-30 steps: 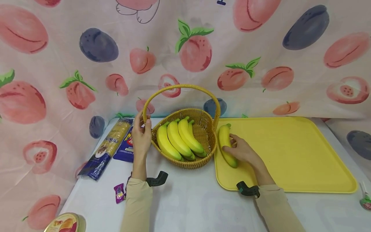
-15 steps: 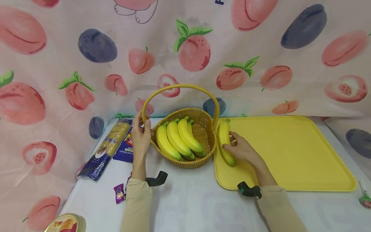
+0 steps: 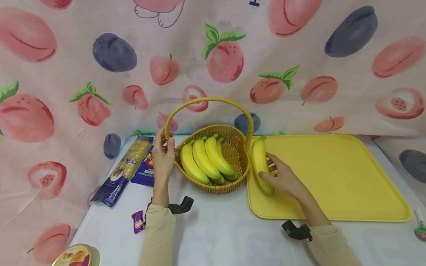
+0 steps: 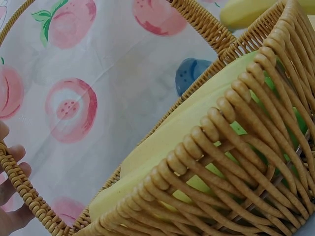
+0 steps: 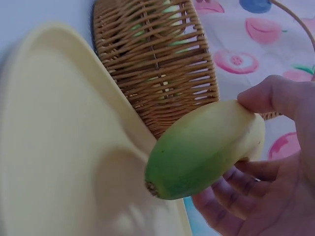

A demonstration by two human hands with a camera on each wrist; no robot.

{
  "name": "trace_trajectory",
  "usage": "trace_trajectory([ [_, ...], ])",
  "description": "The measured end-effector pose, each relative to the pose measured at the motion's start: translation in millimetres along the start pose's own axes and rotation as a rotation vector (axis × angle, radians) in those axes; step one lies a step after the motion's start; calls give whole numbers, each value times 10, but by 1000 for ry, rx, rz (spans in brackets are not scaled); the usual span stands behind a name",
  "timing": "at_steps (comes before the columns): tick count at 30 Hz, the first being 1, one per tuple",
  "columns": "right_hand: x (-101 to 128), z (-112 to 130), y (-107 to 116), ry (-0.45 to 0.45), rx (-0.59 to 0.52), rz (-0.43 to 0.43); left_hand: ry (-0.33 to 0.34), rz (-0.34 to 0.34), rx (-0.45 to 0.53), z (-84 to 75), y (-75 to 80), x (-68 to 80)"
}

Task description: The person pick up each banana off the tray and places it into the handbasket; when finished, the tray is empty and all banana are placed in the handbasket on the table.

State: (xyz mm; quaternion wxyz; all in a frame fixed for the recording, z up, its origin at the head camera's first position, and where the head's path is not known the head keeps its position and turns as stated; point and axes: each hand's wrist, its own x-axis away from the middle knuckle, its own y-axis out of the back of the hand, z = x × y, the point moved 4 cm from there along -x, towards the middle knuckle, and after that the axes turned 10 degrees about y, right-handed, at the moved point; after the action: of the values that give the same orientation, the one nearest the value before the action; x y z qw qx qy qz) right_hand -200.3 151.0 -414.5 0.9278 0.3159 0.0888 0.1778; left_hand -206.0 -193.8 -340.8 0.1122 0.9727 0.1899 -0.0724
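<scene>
A wicker basket [image 3: 219, 189] with a tall arched handle stands mid-table, several bananas [image 3: 199, 159] lying in its left part. At the handle's left foot, my left hand [image 3: 163, 159] grips the handle [image 4: 22, 189], fingers curled around it in the left wrist view. My right hand [image 3: 283, 177] pinches a single banana [image 3: 261, 166] between thumb and fingers, just right of the basket. That banana [image 5: 202, 152] hangs over the left end of a yellow tray [image 3: 326, 173], its green tip turned toward the right wrist camera and its shadow on the tray.
Left of the basket lie a long pasta packet [image 3: 123, 170] and a blue packet [image 3: 144, 171]. A purple wrapped candy [image 3: 137, 221] and a round tin [image 3: 74, 255] are nearer the front left. A lollipop [image 3: 421, 231] lies at the far right. Fruit-printed cloth [image 3: 213, 74] hangs behind.
The right hand has lifted the banana slightly off the tray, and the right wrist has shifted right and toward the front. My left hand stays on the basket handle.
</scene>
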Motion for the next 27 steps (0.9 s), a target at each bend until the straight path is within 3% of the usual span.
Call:
trace_trajectory([
  [5,104,45,2,32,8,-34,-4,-7,10,114,-7,-53],
  [11,212,111,-39,77,-2,-14,-28,-23,-1,301,-12,-137],
  [27,379,292,-60,192,62,61,-36,-23,8,310,-22,-151],
])
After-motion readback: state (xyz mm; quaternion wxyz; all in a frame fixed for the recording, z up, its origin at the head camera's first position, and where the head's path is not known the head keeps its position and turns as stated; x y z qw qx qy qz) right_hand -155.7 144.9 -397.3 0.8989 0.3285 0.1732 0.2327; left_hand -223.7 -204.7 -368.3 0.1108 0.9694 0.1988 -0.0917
